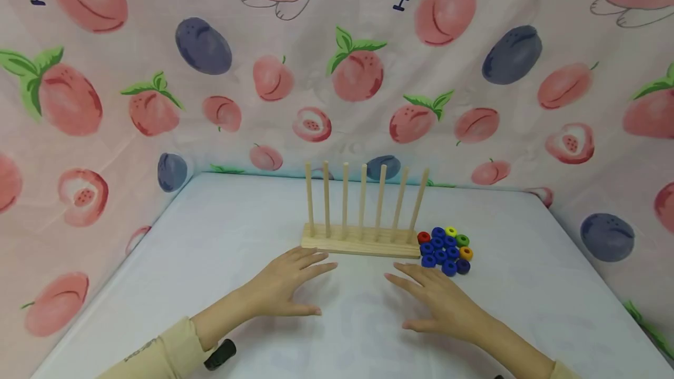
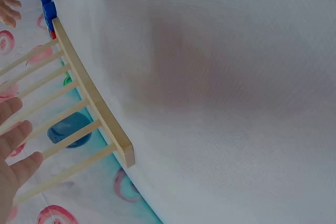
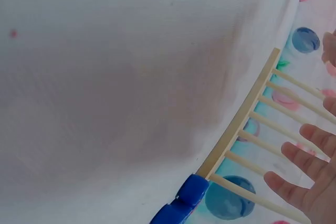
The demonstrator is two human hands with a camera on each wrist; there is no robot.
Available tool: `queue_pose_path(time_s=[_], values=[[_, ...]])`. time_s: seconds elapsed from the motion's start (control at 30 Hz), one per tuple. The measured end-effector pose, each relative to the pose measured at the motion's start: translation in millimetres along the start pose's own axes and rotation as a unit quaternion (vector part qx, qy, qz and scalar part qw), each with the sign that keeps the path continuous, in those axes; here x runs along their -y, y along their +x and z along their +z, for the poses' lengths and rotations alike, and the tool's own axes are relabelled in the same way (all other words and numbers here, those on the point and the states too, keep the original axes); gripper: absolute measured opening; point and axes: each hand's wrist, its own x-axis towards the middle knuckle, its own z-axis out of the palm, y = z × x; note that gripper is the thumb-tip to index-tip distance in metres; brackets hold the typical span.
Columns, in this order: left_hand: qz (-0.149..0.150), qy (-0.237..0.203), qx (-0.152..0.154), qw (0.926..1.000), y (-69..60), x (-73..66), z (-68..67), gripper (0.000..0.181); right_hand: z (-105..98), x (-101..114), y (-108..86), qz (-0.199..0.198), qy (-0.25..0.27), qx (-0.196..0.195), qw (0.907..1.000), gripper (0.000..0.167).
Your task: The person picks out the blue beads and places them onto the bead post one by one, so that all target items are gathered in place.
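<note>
Wooden peg rack (image 1: pixel 363 247): stands on the white tabletop (image 1: pixel 237 209), toward its far side. One long flat base, seven upright pegs (image 1: pixel 344 200) in a single row; the pegs are bare.

Beads: a tight cluster just beside the rack's right end as the head view shows it. Mostly blue beads (image 1: pixel 440 257), with a red bead (image 1: pixel 423 237) nearest the base, a yellow bead (image 1: pixel 450 231) at the back, then a green bead (image 1: pixel 462 241) and an orange bead (image 1: pixel 466 253) along the outer side.

Left hand (image 1: pixel 281 285): released, fingers extended and spread, holding nothing; near the front left corner of the rack (contact with the base cannot be told from the head view).

Right hand (image 1: pixel 439 303): likewise released — fingers apart, thumb out, nothing held. Fingertips in front of the rack's right part; the beads lie just beyond the hand.

Surroundings: beige sleeve (image 1: pixel 171 350) on the left arm, black cylinder (image 1: pixel 220 355) at its cuff. Behind the table — a pink backdrop (image 1: pixel 316 34) printed with peaches and dark blue fruit.
</note>
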Motion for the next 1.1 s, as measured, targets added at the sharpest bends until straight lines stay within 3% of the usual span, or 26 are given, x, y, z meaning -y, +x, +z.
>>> queue_pose_path(time_s=[0.13,0.43,0.77,1.1], values=[[-0.002,-0.005,-0.007,1.0000,-1.2,-0.4,-1.5,0.067,0,-2,-1.6,-0.005,0.004,-0.010,0.9999,0.079],[-0.056,-0.017,-0.006,0.9983,-7.3,-0.5,-8.6,0.040,-2,-5,-3.0,-0.014,-0.030,-0.037,0.9988,0.062],[-0.071,-0.006,-0.039,0.9967,-11.8,4.2,-20.9,0.039,-10,-9,-9.3,0.043,-0.006,-0.021,0.9988,0.047],[-0.114,-0.025,-0.058,0.9915,-19.0,18.7,-21.1,0.044,-19,-20,-13.0,0.120,0.007,-0.073,0.9901,0.037]])
